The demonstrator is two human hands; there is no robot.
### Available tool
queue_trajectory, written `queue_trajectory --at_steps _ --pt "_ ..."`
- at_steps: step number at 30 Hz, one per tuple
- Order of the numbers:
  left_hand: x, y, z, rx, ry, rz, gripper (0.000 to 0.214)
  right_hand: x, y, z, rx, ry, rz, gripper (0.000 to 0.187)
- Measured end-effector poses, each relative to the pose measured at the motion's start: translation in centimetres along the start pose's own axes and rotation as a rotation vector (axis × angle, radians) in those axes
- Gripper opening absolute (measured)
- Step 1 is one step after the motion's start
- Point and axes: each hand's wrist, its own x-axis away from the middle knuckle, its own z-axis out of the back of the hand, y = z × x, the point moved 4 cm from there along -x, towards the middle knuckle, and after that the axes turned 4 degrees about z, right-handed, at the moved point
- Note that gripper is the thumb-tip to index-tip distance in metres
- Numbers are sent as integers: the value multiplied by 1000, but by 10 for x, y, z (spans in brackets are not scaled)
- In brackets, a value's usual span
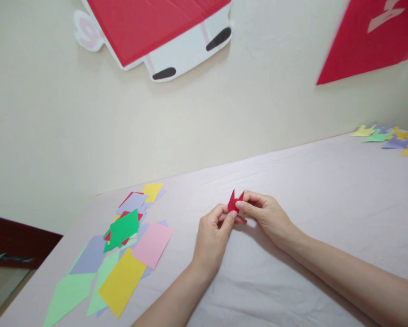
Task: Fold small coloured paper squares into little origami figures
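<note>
Centrally, in the head view, a small folded red paper figure [232, 205] is held between two bare hands above a pale, cloth-covered surface [244, 290]. One pointed tip of the figure is directed upward, and a second is partly hidden by fingers. The figure's lower left portion is gripped by the left hand [212, 229], the thumb being pressed near its bottom edge. Its upper right portion is pinched by the right hand [272, 215], the thumb being laid across the front. The figure is thus situated between the fingertips of both hands and is touched by each; whether the cloth is touched by the hands cannot be told.

To the left, an overlapping spread of paper sheets is borne by the cloth: a dark green sheet [124, 229] is placed over red ones, a pink sheet [152, 245] is seen nearer the hands, and a large yellow sheet [122, 284] is partly laid over light green paper [69, 295]. At the far right, bird-shaped paper figures [396, 143] in yellow, green, lavender and orange are grouped near the wall [190, 127]. On the wall, a red-and-white cutout [166, 32] and a red panel [370, 45] with pale markings are displayed, both cropped by the frame.
</note>
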Motion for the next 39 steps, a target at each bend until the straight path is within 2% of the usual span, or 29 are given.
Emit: queue_trajectory --at_steps 6,10,16,21,28,31,36,39 --pt "2 0 0 -26 33 34 21 1 1 0 16 27 17 28" --pt "2 -1 -1 -58 19 36 20 -1 1 0 -64 15 23 17" --pt "2 5 -5 -146 -17 -43 15 -2 2 4 -107 38 21 21" --pt "2 8 -1 -225 50 -119 23 -2 4 0 -158 -6 -8 25" --pt "3 6 0 -440 95 -159 22 -3 3 4 -101 66 32 31" --pt "2 6 2 -412 121 -149 25 -3 4 4 -127 69 36 27" --pt "3 4 6 -341 174 -156 31 -2 5 -2 -73 -43 3 24" --pt "4 6 7 -353 231 -196 22 -3 4 1 -37 -5 19 26"
